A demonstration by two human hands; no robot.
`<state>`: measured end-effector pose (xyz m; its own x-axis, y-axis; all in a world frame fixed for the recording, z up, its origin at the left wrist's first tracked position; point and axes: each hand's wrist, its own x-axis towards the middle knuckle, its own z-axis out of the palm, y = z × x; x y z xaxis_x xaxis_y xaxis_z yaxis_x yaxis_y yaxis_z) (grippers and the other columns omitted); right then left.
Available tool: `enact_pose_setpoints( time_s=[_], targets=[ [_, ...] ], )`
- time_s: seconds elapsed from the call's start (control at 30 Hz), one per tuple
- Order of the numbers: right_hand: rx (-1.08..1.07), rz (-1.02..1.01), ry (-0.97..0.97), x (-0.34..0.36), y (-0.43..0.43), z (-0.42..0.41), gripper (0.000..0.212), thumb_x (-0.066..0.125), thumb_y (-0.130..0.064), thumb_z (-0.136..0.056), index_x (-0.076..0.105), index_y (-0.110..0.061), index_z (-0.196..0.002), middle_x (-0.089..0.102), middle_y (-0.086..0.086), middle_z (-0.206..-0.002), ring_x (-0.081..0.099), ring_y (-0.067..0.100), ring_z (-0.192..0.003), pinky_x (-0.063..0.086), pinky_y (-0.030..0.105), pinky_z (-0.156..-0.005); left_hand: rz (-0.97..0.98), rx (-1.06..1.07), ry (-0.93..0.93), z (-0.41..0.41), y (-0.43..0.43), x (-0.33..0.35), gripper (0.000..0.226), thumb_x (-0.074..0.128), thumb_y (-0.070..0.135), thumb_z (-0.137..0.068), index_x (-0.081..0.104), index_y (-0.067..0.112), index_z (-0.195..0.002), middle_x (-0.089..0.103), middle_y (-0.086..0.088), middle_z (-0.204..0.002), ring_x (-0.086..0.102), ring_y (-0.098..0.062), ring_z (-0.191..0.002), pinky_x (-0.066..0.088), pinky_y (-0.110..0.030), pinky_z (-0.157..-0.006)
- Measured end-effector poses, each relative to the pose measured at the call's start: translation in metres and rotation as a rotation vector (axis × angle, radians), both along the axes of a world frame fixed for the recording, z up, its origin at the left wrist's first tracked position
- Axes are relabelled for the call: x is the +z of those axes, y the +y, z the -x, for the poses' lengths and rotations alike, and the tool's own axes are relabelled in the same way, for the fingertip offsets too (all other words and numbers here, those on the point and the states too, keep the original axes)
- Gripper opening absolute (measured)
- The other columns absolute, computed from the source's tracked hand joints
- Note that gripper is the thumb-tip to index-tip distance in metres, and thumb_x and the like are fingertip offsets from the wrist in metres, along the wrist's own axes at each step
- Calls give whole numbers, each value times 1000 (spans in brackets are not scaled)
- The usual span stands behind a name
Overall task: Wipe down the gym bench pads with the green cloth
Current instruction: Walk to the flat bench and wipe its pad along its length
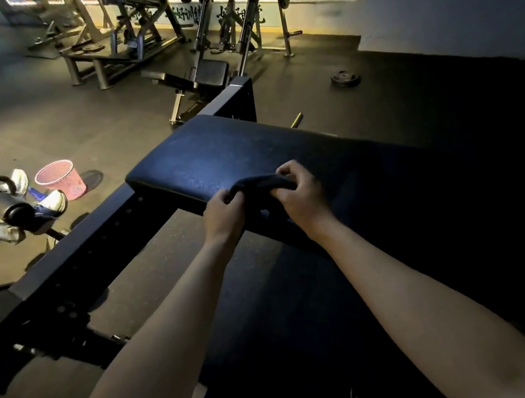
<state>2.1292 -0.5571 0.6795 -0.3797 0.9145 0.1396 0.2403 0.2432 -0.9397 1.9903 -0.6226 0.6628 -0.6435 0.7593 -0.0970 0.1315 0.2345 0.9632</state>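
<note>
Dark cloth (bunched) over pad | left hand pinches it, fingers curled | right hand likewise

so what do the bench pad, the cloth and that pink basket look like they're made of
The bench pad: likely vinyl or faux leather over foam, going by its faint sheen and rounded edges. The cloth: soft, terry-like fabric; it bunches and droops. The pink basket: probably moulded plastic, with a lattice wall.

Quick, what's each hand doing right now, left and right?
Left hand: closed, pinching one end of the bunched dark cloth.
Right hand: closed, gripping the cloth's other end.
</note>
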Motion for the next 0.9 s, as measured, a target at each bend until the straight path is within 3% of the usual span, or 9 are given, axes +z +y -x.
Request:
enact_pose_setpoints(
  time_s=[0.13,0.17,0.27,0.43,0.5,0.6,0.67,0.77,0.9],
  targets=[
    [322,-202,-250,-18,-18,6,25,73,-36,-75,64,-26,-97,30,-8,-138,27,19,-133,38,41,-107,-61,-112,-357,2,-14,-23,32,51,25,-92,71,5,-107,73,-18,-105,69,-35,-103,56,-48,-93],
    [369,-280,-291,-22,-19,6,30,75,-35,-74,63,-27,-101,23,-9,-143,21,18,-136,33,40,-108,-68,-123,-373,3,-20,-29,33,50,25,-93,70,5,-111,73,-17,-107,68,-36,-105,56,-47,-91],
    [475,-373,-316,-31,-29,12,41,73,-17,-80,53,-25,-116,39,-1,-128,43,12,-113,45,33,-93,-76,-226,-396,10,-38,-46,35,47,29,-96,67,6,-113,70,-20,-112,64,-38,-110,51,-49,-95],
    [310,-544,-403,-54,-33,28,37,64,-3,-81,56,-23,-111,41,5,-105,50,21,-86,55,40,-72,-131,-174,-305,13,-47,-50,29,41,19,-95,69,18,-98,69,-1,-93,58,-18,-88,47,-33,-82],
    [19,-537,-408,-56,-21,26,37,63,2,-78,63,-18,-109,43,8,-105,53,25,-83,54,42,-71,-99,-94,-250,21,-44,-57,40,40,24,-90,68,17,-116,67,1,-109,58,-15,-100,45,-28,-86],
    [-258,-433,-407,-61,-1,21,34,64,1,-78,64,-9,-111,44,13,-111,54,29,-86,54,46,-77,49,-81,119,36,-32,-66,52,45,6,-93,50,12,-144,42,-10,-151,45,-22,-135,35,-30,-113],
    [-193,-321,-454,-64,4,35,38,67,-12,-83,60,-7,-120,40,14,-118,55,32,-94,52,46,-87,100,-162,203,36,-18,-66,63,44,-4,-93,36,12,-153,16,-11,-164,24,-24,-149,20,-25,-120],
    [58,-315,-551,-68,3,69,49,63,-36,-90,55,-12,-132,37,10,-129,44,28,-114,38,37,-101,120,-247,188,35,1,-67,62,42,1,-99,29,19,-157,2,-10,-167,8,-20,-153,15,-26,-119],
    [180,-455,-789,-78,20,80,40,45,-37,-98,51,-33,-138,37,2,-137,32,30,-121,25,40,-101,189,-240,296,35,11,-82,57,44,15,-102,31,31,-155,2,0,-168,18,-20,-150,30,-31,-109]
  ],
)
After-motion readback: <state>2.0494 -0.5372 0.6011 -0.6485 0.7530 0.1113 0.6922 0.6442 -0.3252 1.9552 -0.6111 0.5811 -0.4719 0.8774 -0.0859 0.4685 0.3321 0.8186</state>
